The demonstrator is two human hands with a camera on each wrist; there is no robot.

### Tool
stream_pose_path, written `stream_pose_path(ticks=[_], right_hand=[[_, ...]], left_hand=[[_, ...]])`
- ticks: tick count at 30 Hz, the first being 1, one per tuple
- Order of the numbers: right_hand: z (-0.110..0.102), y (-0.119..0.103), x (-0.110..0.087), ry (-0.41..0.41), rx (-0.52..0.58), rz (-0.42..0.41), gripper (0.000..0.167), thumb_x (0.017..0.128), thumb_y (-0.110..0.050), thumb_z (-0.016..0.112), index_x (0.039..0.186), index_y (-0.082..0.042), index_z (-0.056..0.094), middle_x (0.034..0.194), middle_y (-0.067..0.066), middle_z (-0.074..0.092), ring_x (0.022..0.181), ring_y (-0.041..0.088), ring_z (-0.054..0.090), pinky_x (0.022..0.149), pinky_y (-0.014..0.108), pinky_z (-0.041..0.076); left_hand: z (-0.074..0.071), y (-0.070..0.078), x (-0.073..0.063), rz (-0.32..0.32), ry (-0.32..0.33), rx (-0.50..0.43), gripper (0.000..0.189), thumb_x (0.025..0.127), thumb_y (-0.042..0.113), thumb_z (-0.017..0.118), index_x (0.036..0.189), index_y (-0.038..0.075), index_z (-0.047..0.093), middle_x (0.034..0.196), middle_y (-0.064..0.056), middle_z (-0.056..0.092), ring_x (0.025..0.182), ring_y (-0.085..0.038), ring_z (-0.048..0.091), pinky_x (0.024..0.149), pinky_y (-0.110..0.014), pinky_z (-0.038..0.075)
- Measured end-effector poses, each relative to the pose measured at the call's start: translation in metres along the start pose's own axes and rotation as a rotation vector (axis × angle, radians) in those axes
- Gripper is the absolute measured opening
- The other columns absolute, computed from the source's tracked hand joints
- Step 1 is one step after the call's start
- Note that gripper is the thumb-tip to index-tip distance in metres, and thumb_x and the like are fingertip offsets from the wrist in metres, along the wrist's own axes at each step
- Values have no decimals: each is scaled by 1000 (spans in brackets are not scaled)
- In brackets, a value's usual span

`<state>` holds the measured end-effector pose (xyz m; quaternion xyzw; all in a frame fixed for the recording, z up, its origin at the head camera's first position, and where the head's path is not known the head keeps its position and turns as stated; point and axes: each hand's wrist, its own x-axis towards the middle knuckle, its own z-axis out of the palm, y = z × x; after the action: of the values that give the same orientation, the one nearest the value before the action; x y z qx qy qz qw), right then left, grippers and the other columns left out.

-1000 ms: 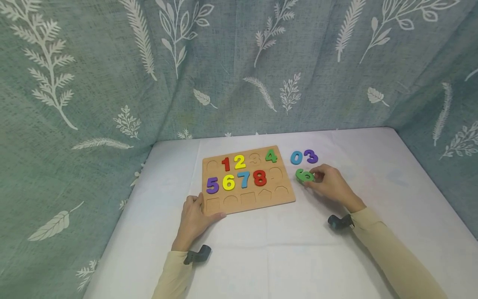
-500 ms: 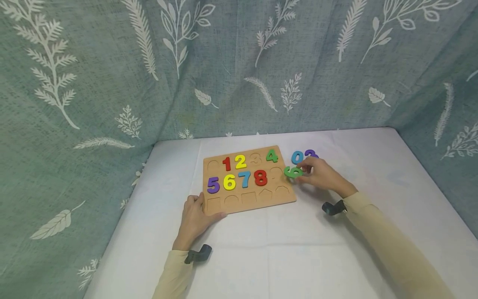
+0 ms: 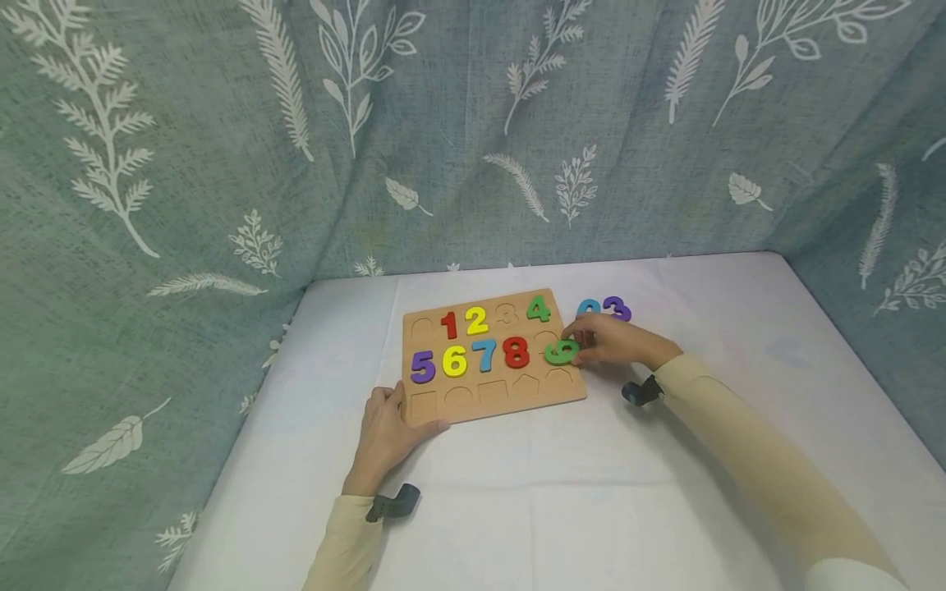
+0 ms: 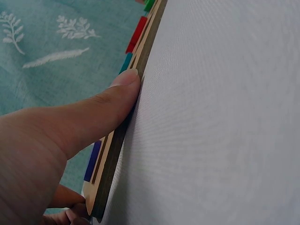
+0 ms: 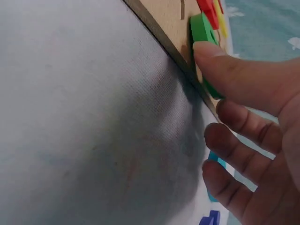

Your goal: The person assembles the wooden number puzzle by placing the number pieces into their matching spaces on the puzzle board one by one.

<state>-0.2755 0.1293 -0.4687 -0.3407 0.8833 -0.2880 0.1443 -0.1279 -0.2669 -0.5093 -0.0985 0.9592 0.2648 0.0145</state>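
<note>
A wooden number board lies on the white table, holding coloured numbers 1, 2, 4, 5, 6, 7 and 8. My right hand pinches a green 9 over the board's right side, beside the red 8. In the right wrist view the thumb presses the green piece at the board's edge. My left hand grips the board's front left corner, its thumb lying along the board's edge.
A blue 0 and a purple 3 lie loose on the table just right of the board, behind my right hand. Leaf-patterned green fabric walls the table at the back and both sides.
My right hand lifted the green 9 from the table and carried it left onto the board's right side. The left hand and the board stayed put.
</note>
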Motion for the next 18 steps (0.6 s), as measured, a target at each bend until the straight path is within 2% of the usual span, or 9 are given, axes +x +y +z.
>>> stream_pose_path(ticks=[4,7,9,12,14,16,18], right_hand=[[0,2,7,-40,7,-7,43,90,-11,80,130,-2,69,100,7,62,90,18,54,81,32,48],[2,1,9,-38,1,5,47,91,-13,79,134,0,65,103,10,63,92,20,55,82,35,49],[5,-2,8,-12,-17,46,54,92,-20,80,137,2,62,106,11,65,94,21,57,84,37,50],[12,-11,7,63,-64,156,65,90,-38,80,137,3,60,109,11,67,93,20,60,84,38,53],[18,-19,8,119,-89,237,67,87,-49,79,128,2,63,101,9,67,86,19,60,76,36,53],[25,-27,9,166,-130,304,64,85,-57,78,110,0,67,87,6,63,75,18,56,64,33,48],[31,-32,10,201,-179,350,61,83,-63,76,91,-4,64,74,3,54,65,17,51,55,31,40]], left_hand=[[1,1,0,-12,-3,-3,123,71,60,89,162,2,29,129,-16,45,113,-28,43,84,-37,38],[3,1,0,-9,-4,-1,123,71,60,89,162,3,29,129,-16,45,114,-29,43,85,-39,40],[3,1,0,-3,-4,-3,123,71,60,89,162,2,30,129,-17,46,114,-30,43,86,-40,41],[3,1,0,-4,-9,2,124,71,62,88,162,2,30,130,-17,46,115,-29,44,87,-40,42],[2,1,-1,-9,-10,1,125,71,62,88,162,1,29,131,-17,45,115,-29,44,87,-40,42],[1,1,0,-12,-10,4,125,71,63,88,162,2,28,132,-16,45,114,-29,44,87,-39,41],[1,0,0,-7,-8,0,124,71,63,88,162,2,29,132,-16,45,114,-29,43,86,-39,41]])
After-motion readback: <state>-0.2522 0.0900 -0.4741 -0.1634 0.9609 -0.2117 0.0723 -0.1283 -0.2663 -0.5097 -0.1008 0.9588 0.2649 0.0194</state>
